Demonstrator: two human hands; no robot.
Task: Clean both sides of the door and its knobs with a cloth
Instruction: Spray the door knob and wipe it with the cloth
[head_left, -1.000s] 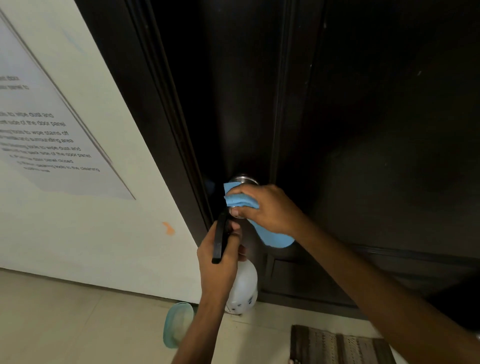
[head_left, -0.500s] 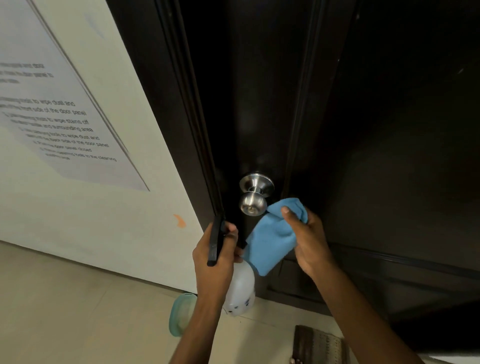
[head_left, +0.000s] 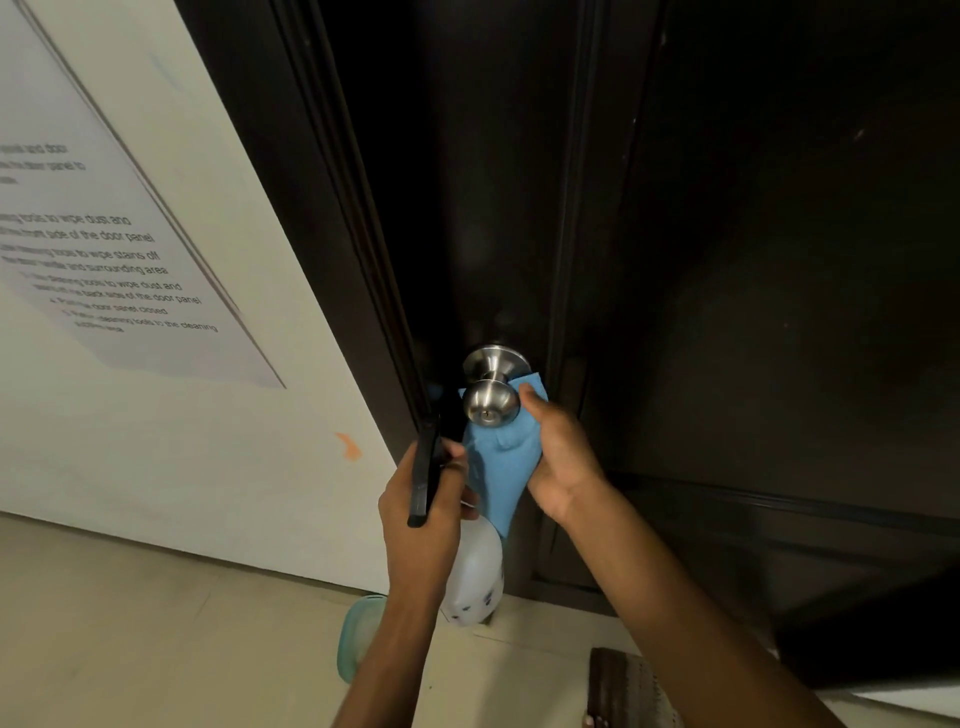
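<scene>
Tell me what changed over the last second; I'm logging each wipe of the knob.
The right hand lifted the blue cloth off the knob, drew it down and right, then brought it back under the knob's right side. The left hand kept holding the spray bottle.

The door (head_left: 727, 312) is dark brown, almost black, with moulded panel edges, and it stands shut in its frame straight ahead of both hands. Its round brushed-steel knob (head_left: 491, 400), with a keyhole in its face, juts out just above the left hand (head_left: 421, 519) and beside the right hand's (head_left: 558, 457) thumb. The blue cloth (head_left: 501, 462) is held in the right hand under and behind the knob, touching it, its loose end hanging down between the two hands.
</scene>
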